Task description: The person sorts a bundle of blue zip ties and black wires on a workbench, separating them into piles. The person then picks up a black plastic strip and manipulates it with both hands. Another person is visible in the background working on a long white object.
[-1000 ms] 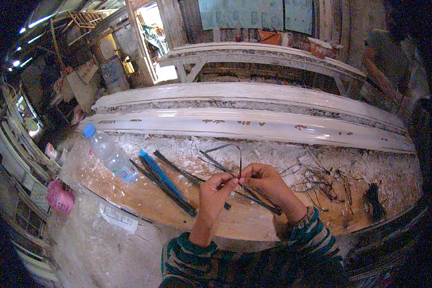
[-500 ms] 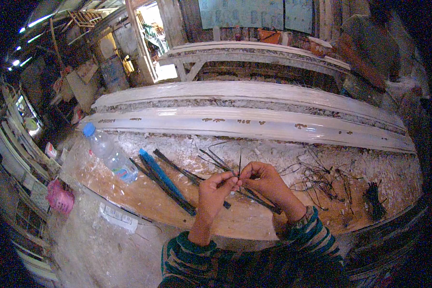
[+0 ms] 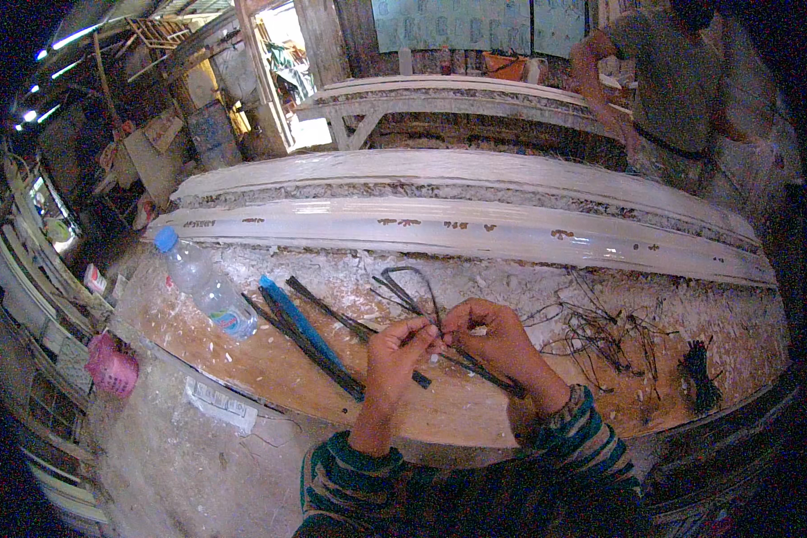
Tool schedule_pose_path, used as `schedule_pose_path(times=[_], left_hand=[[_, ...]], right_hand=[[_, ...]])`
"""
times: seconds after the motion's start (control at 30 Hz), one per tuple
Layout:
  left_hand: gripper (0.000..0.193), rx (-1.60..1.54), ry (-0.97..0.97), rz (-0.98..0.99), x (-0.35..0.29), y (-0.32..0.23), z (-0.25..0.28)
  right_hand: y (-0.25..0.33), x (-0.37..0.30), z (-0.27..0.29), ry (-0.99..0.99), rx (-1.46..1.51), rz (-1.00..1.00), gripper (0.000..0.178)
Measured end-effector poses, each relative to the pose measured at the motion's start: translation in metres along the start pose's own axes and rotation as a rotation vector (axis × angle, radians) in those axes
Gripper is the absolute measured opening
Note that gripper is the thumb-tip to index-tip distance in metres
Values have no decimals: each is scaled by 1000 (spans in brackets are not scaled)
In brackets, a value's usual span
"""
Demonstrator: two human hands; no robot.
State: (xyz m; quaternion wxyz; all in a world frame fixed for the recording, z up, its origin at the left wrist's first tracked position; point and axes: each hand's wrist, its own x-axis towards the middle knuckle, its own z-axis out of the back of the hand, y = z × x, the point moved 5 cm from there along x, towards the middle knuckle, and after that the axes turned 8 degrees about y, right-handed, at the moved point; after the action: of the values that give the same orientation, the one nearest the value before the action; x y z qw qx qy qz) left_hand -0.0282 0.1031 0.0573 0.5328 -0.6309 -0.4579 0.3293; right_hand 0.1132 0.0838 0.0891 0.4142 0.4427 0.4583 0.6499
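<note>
Both my hands meet above the wooden tabletop, fingertips close together. A thin black strip [image 3: 433, 289] runs up from between them and bends over in a loop to the left. My left hand [image 3: 396, 355] pinches the strip low down, with thumb and forefinger together. My right hand [image 3: 496, 335] is closed in a pinch right beside it, at the same spot on the strip. More black strips [image 3: 486, 372] lie on the table under the hands. To the left are another black strip bundle [image 3: 332, 316] and a bundle with a blue strip [image 3: 298, 325] in it.
A clear plastic bottle [image 3: 208, 291] with a blue cap lies at the left. On the right are a tangle of thin black strands [image 3: 614, 341] and a small black bundle [image 3: 699, 377]. Long white moulded pieces [image 3: 457, 221] span the back. Another person [image 3: 663, 81] stands far right.
The thin strip stood straight up from my fingers; now its upper part curves over to the left. My hands have barely shifted. The other person has moved leftward, arm lowered toward the bench.
</note>
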Motion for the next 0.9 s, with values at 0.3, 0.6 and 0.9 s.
schedule_pose_path(times=[0.3,0.6,0.9], left_hand=[[23,127,33,-56,-1,-5,-2],[20,260,27,-43,-2,-6,-4],[14,244,39,-64,-3,-6,-4]], right_hand=[[-3,0,2,-7,-58,-15,7],[-1,-1,0,20,-29,27,11],[-2,1,0,75,-19,-35,18]])
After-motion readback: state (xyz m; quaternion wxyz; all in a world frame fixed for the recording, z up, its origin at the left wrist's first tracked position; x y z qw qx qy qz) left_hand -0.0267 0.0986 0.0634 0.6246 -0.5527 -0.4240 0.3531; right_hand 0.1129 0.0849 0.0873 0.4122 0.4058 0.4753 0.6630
